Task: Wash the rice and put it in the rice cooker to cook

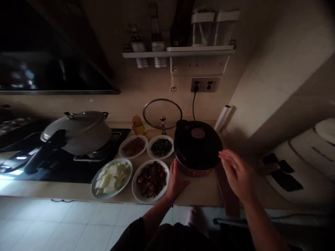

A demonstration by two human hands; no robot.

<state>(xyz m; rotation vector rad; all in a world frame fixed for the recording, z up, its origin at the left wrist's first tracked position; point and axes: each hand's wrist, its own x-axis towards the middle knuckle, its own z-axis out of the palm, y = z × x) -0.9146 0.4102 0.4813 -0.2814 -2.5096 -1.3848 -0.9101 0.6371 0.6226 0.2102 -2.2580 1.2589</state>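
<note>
A round black electric cooking appliance (198,144) with a closed lid stands on the counter, red marks lit on its front panel. My left hand (176,183) is at its left front side, fingers stretched and thumb apart. At the right rim is my right hand (237,170), its fingers extended and close to or touching the edge. Neither hand holds anything that I can see. Left of the appliance are a plate of dark brown food (152,181), a plate of pale cut chunks (113,177), a plate of reddish slices (133,146) and a plate of dark food (160,146).
A glass lid (162,118) stands upright by the wall beside a yellow container (138,125). A pressure cooker (81,134) sits on the stove. A cord runs to the wall socket (205,85). A white appliance (306,164) is at right; above is a shelf (180,52).
</note>
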